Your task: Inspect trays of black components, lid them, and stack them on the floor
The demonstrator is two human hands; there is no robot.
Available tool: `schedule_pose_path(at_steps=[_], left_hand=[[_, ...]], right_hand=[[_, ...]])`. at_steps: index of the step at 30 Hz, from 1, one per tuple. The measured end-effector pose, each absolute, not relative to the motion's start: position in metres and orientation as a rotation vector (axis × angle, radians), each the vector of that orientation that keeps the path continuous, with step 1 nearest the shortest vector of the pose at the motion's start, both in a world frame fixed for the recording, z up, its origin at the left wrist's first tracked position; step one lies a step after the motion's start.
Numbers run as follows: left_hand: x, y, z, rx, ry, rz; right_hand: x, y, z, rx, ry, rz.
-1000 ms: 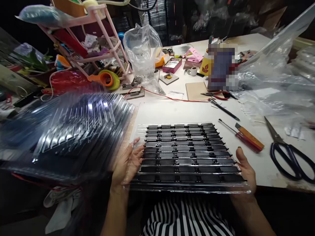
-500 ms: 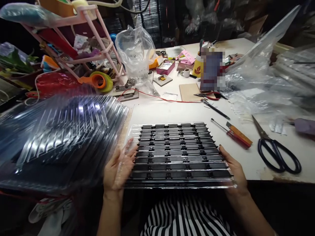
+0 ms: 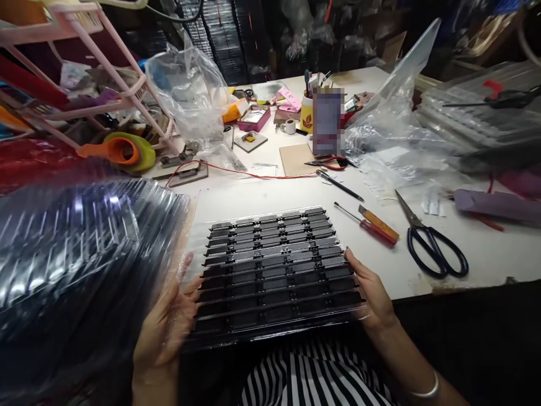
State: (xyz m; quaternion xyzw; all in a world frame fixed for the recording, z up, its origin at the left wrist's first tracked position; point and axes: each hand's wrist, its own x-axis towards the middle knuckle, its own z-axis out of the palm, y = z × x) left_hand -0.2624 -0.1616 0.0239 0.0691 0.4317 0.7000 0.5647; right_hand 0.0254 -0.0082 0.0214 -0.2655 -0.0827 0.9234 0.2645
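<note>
Between my hands is a clear plastic tray (image 3: 279,265) with rows of black comb-like parts in its slots. It is tilted slightly, over the front edge of the white table (image 3: 253,194). My left hand (image 3: 169,310) grips the tray's left side, its fingers partly seen through the clear plastic. At the opposite side, my right hand (image 3: 369,287) holds the edge with the thumb on top; the other fingers are hidden beneath. Close to my left hand lies a stack of similar clear trays (image 3: 84,237).
Right of the tray lie scissors (image 3: 437,251), a red-handled screwdriver (image 3: 376,228), an orange cutter (image 3: 380,223) and a black pen (image 3: 340,185). Red-handled pliers (image 3: 332,163) rest farther back. A pink rack (image 3: 114,62) stands back left. Plastic bags (image 3: 389,152) cover the right.
The view has swung to the right, so the table things sit farther left. The tray has tilted a little, its left side lower, with both hands still on it.
</note>
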Motion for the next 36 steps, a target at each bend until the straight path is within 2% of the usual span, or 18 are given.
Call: schedule_pose_path(at_steps=[20,36], left_hand=[[-0.264,-0.162,0.02,0.085,0.919,1.627],[-0.251,-0.146,0.039,-0.259,1.322,1.668]], right_hand=[[0.024,-0.005,0.012,-0.604,-0.083,2.438],[0.023,-0.004,0.012,-0.552,-0.073,2.466]])
